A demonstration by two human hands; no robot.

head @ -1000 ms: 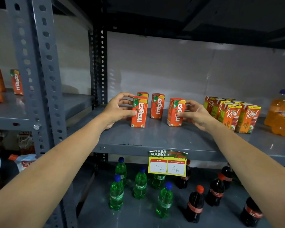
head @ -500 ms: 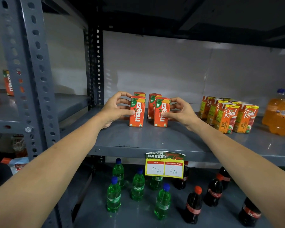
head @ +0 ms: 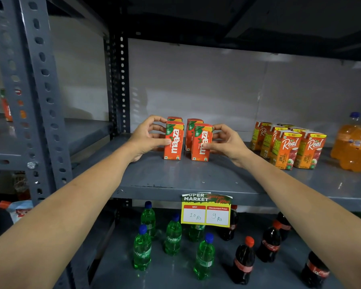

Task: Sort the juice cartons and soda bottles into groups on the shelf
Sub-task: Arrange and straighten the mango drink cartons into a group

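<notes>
Several red-orange Maaza juice cartons stand upright in a tight cluster on the grey middle shelf (head: 175, 178). My left hand (head: 146, 136) grips the front left Maaza carton (head: 174, 141) from its left side. The front right Maaza carton (head: 202, 143) is held from its right side by my right hand (head: 227, 140). Two more Maaza cartons (head: 189, 130) stand just behind them, partly hidden. To the right stands a group of orange Real apple cartons (head: 288, 149), and orange soda bottles (head: 354, 147) stand at the far right.
On the lower shelf stand green Sprite bottles (head: 173, 238) at left and dark cola bottles (head: 244, 261) at right. A price tag (head: 206, 211) hangs from the middle shelf's front edge. A perforated grey upright (head: 35, 97) rises at left, with more cartons (head: 6, 105) beyond it.
My right hand has slid the right carton leftward until it stands close beside the left one. The left hand has stayed on its carton.
</notes>
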